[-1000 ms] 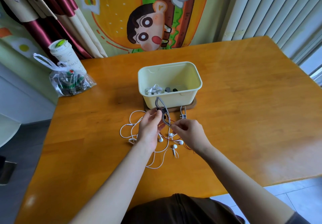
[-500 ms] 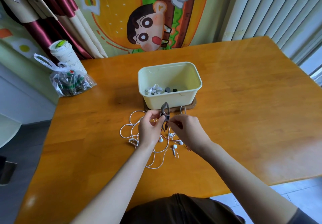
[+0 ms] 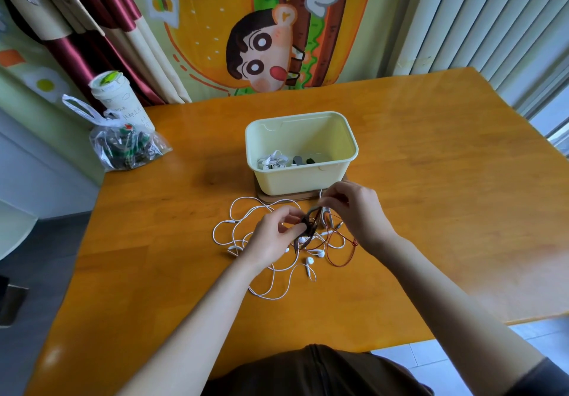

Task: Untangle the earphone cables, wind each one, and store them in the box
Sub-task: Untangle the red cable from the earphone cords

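Left hand [image 3: 271, 238] pinched a dark cable [image 3: 308, 225] coil; right hand [image 3: 358, 211], nearer the box [image 3: 295, 180] just beyond, pinched its loop

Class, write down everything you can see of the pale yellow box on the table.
The pale yellow box looks like smooth plastic: rectangular, rounded corners, lipped rim, open-topped, no lid. It stands upright on a thin brown board on the wooden table. Inside, near the front wall, lie wound white earphones at left, two dark items beside them.
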